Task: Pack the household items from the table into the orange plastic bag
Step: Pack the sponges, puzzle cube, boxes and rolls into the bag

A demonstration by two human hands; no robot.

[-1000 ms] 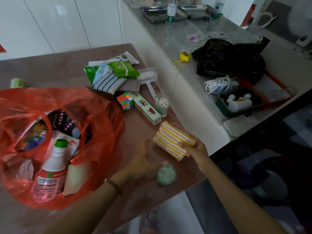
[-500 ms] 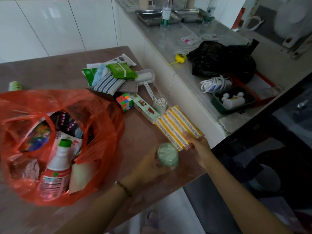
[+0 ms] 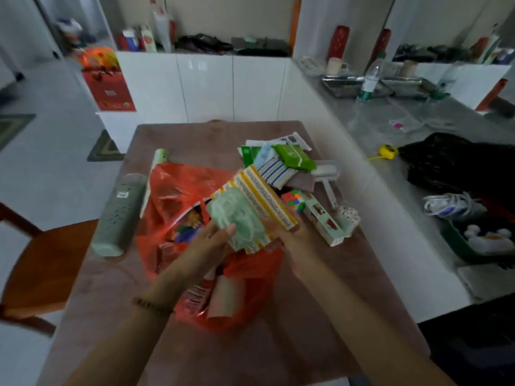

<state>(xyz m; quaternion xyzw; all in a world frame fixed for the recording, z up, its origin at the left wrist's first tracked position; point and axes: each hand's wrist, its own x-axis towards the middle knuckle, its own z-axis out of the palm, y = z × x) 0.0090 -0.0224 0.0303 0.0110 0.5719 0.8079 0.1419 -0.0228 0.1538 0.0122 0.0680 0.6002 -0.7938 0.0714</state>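
Orange plastic bag (image 3: 178, 196): lies mouth-up at mid-table (image 3: 278, 344), already holding a bottle and printed packs.

Left hand (image 3: 211, 243): over the bag mouth, thumb and fingers curled round a pale green pack (image 3: 237, 218).

Right hand (image 3: 292, 238): beside it, gripping the lower end of a yellow-striped pack (image 3: 262, 196), which lies against the green one.

Open room: bare tabletop between the bag and the near edge.

Left flank: green perforated cylinder (image 3: 119, 215) just beside the bag, close to the table's left edge; wooden chair (image 3: 47, 260) beyond.

Right flank: long box (image 3: 323, 218) and puzzle cube (image 3: 292, 200) just beside the right hand; cup of swabs (image 3: 348, 215) near the right edge.

Far side: heap of wipes packs (image 3: 292, 157), striped cloth (image 3: 274, 171), and lint roller (image 3: 326, 174).
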